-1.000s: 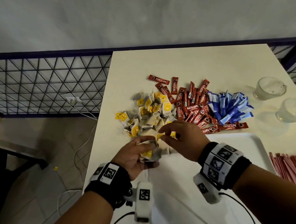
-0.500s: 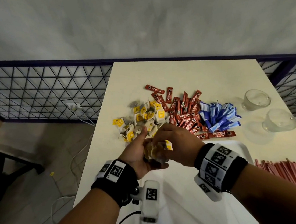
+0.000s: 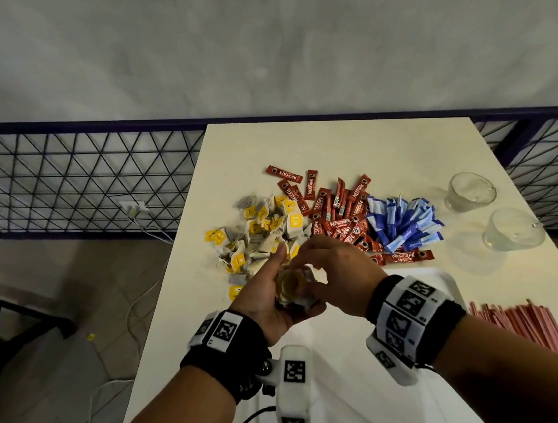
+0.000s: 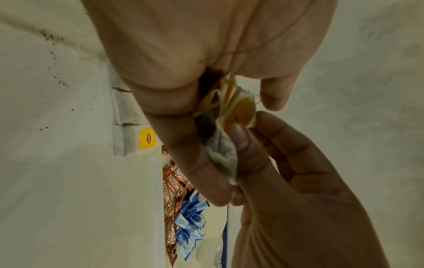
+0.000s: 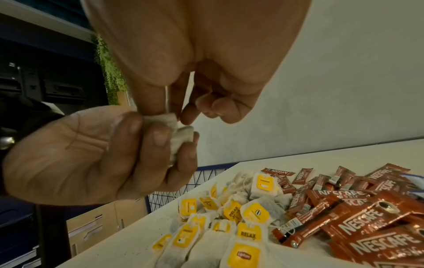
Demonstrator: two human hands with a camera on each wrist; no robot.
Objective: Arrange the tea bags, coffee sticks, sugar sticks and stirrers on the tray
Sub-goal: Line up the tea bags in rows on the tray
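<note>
My left hand (image 3: pixel 265 295) grips a small bundle of tea bags (image 3: pixel 292 287) on edge, thumb up, just above the white tray's (image 3: pixel 445 281) far left corner. My right hand (image 3: pixel 332 271) meets it from the right and pinches the bundle's top. In the right wrist view, thumb and forefinger nip a tea bag (image 5: pixel 171 118) held in the left hand (image 5: pixel 91 154). In the left wrist view the bundle (image 4: pixel 229 112) sits between both hands. On the table behind lie the tea bag pile (image 3: pixel 259 234), red coffee sticks (image 3: pixel 336 212), blue sugar sticks (image 3: pixel 403 224) and pink stirrers (image 3: pixel 524 326).
Two glass cups (image 3: pixel 470 191) (image 3: pixel 512 230) stand at the table's right side. The table's left edge (image 3: pixel 174 274) drops to the floor with cables. A wire-mesh fence (image 3: pixel 77 177) runs behind the table.
Both hands have drawn back from the tea bag pile's near edge. The left hand has closed round the bundle and turned it on edge, and the right hand still works at its top.
</note>
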